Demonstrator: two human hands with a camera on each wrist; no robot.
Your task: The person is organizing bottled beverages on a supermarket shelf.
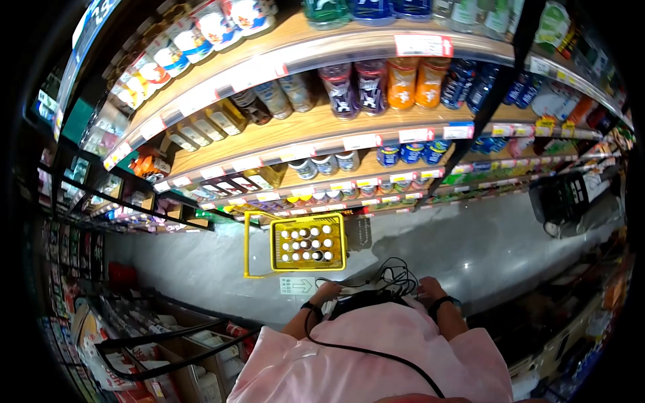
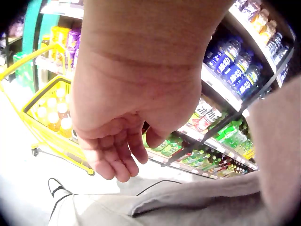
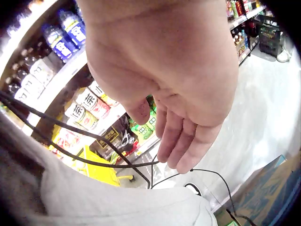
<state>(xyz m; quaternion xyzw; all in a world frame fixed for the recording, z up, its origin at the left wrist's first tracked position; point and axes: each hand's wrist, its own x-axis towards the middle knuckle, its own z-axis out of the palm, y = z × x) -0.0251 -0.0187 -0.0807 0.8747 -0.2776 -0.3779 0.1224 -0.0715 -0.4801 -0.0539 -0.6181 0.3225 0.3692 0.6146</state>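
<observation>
My left hand (image 1: 327, 291) hangs at my side with loosely curled fingers and holds nothing; its palm side fills the left wrist view. My right hand (image 1: 431, 289) hangs the same way, fingers relaxed and nothing in it, with black cables (image 1: 400, 274) passing close by. In front of me, a yellow basket cart (image 1: 308, 269) stands on the floor, nearest to the left hand but apart from it. Several bottles with white caps (image 1: 295, 246) stand in rows inside it, among a few dark caps. The cart's yellow handle (image 1: 246, 245) sticks out to the left.
A long shelf (image 1: 282, 144) of bottled drinks curves across the front, with price tags on its edges. A dark basket (image 1: 562, 198) sits on the floor at the right. Boxes and bags (image 1: 144, 356) stand behind a black rail at lower left.
</observation>
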